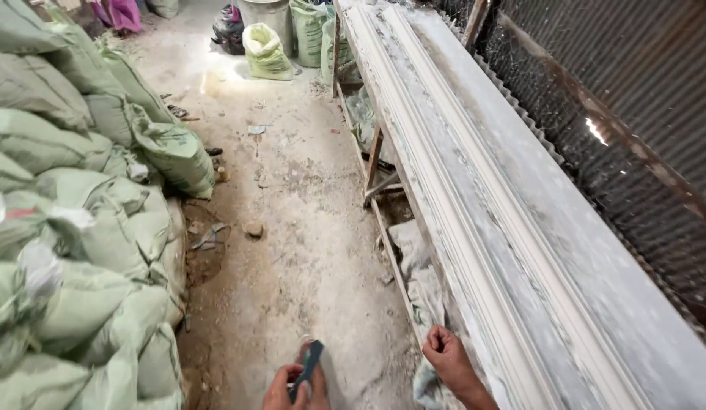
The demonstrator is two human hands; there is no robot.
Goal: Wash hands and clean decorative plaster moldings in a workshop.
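The long moulding (pixel 474 205) looks like matt white plaster, dusty and streaked, on a rough wooden bench frame (pixel 374 163). The sacks (pixel 80 250) are woven pale green plastic cloth with a dull sheen. The floor (pixel 292 228) is rough, dusty concrete. The wall (pixel 633 99) is corrugated, rusty metal sheet.

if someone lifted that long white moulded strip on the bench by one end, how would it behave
The long white ridged moulding runs nearly the whole wooden bench, so lifted by one end it would probably sag or crack. It looks like cast plaster, likely heavy and brittle. Its dusty surface may feel slippery. The right hand rests closed at the bench's near edge.
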